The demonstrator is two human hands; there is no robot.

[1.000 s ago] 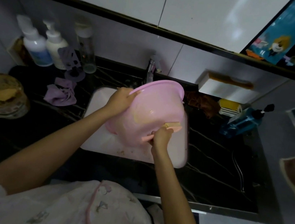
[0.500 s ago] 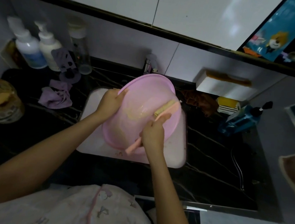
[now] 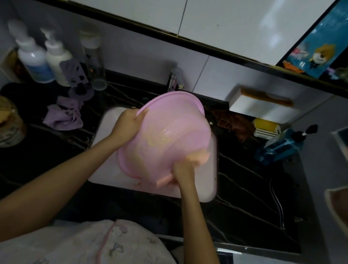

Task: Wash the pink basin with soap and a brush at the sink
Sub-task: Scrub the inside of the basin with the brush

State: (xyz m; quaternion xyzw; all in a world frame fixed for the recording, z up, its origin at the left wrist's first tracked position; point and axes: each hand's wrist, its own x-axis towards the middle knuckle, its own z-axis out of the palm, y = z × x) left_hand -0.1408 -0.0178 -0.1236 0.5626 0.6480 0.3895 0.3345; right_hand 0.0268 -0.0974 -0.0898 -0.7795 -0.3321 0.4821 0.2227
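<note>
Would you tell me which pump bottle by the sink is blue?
The blue bottle with the black pump, on the counter right of the sink; the two other pump bottles stand at the back left and are white.

No writing can be read anywhere. The blue label on the white pump bottle point(image 3: 36, 61), far up and to the left of the fingers of the left hand point(image 3: 127, 123), is only a blur. The small red-and-white mark on the blue cartoon poster point(image 3: 329, 39), far up and to the right of those fingers, is too small to make out.
</note>
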